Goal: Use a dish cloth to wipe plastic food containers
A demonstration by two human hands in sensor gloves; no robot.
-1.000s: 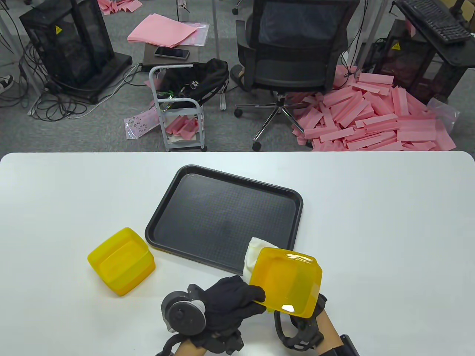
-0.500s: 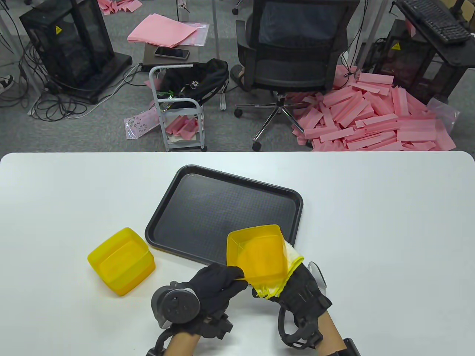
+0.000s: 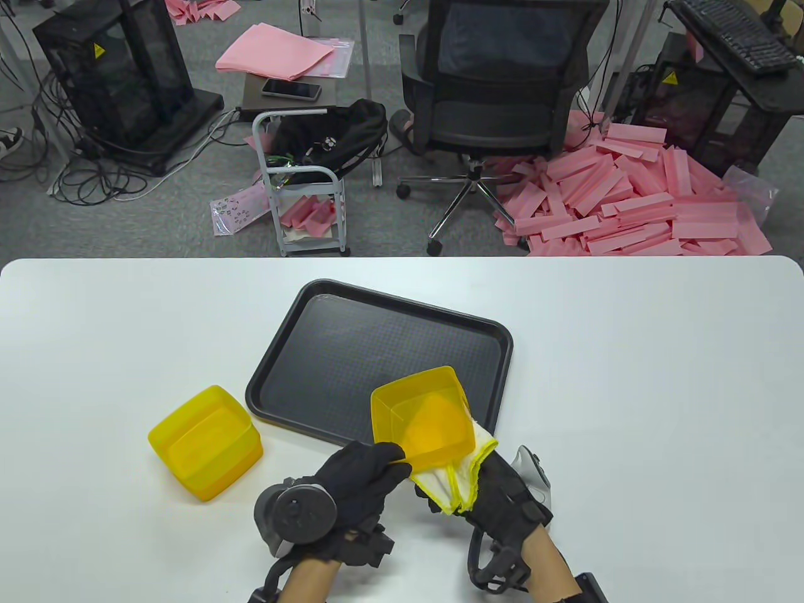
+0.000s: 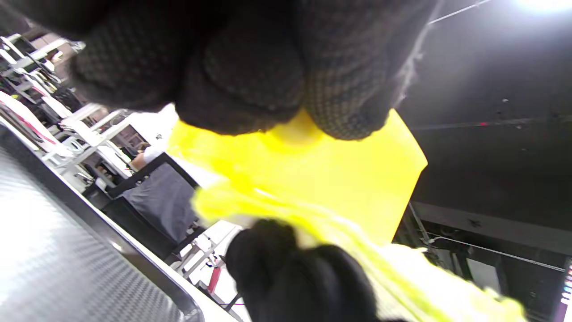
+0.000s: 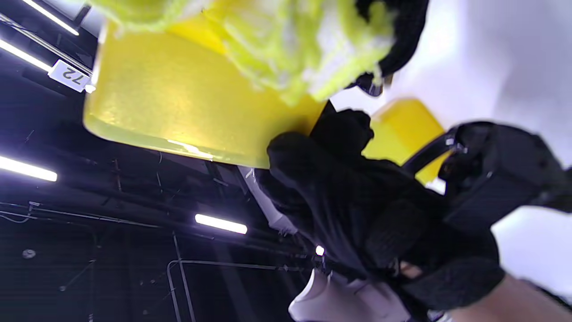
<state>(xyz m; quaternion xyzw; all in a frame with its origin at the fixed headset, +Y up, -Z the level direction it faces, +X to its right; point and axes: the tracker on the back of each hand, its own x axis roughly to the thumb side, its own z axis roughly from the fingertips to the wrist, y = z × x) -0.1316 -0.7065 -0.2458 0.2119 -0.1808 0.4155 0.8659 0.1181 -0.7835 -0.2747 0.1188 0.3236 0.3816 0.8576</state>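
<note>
Container (image 3: 422,414) hangs tilted over the tray's (image 3: 301,326) near edge, left hand (image 3: 361,474) pinching its rim to steady it while right hand (image 3: 502,496) presses cloth (image 3: 455,480) against the underside, likely wiping there. A second container (image 3: 204,443) waits on the bench (image 3: 659,389) left of the tray.
</note>
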